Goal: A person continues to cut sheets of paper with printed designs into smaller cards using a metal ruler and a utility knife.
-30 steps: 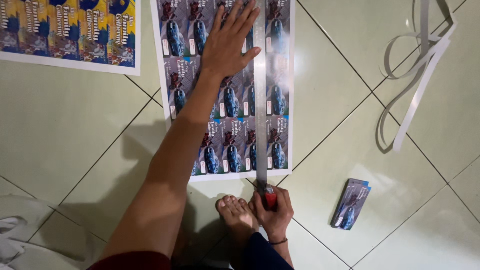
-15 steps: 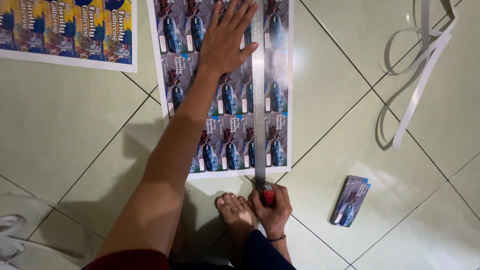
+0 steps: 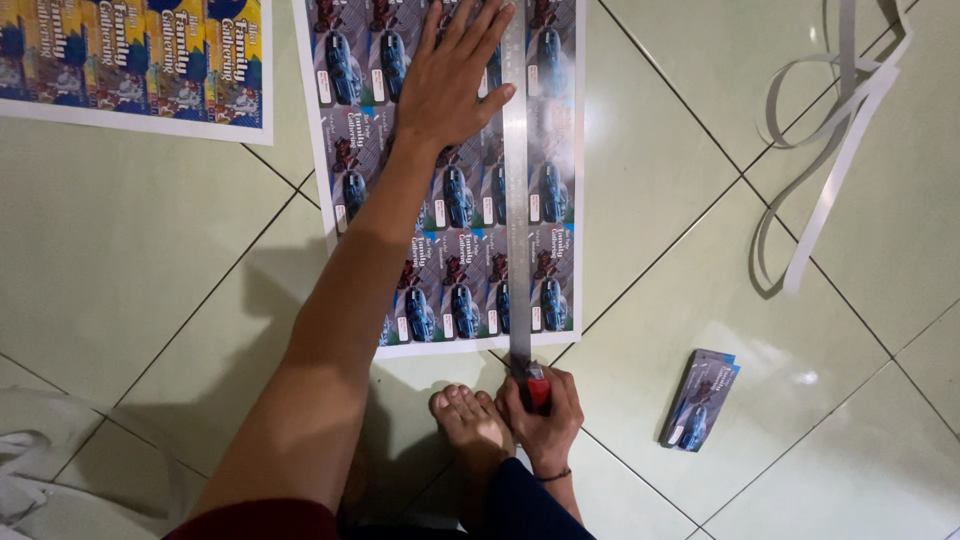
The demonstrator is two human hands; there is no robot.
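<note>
A printed sheet of small car-picture cards (image 3: 455, 200) lies on the tiled floor. A long metal ruler (image 3: 517, 200) runs lengthwise over it. My left hand (image 3: 455, 75) lies flat with fingers spread on the sheet, its fingers touching the ruler's left edge near the far end. My right hand (image 3: 543, 410) is closed around a red-handled cutter (image 3: 537, 385) at the ruler's near end, just past the sheet's near edge. A bare foot (image 3: 470, 425) rests beside that hand.
A second printed sheet in yellow and blue (image 3: 140, 65) lies at the far left. A small stack of cut cards (image 3: 700, 400) sits to the right. Curled white paper strips (image 3: 830, 130) lie at the far right. White scraps (image 3: 20, 480) are at the near left.
The view has shifted slightly. Both hands keep their places on the sheet and at the ruler's near end.
</note>
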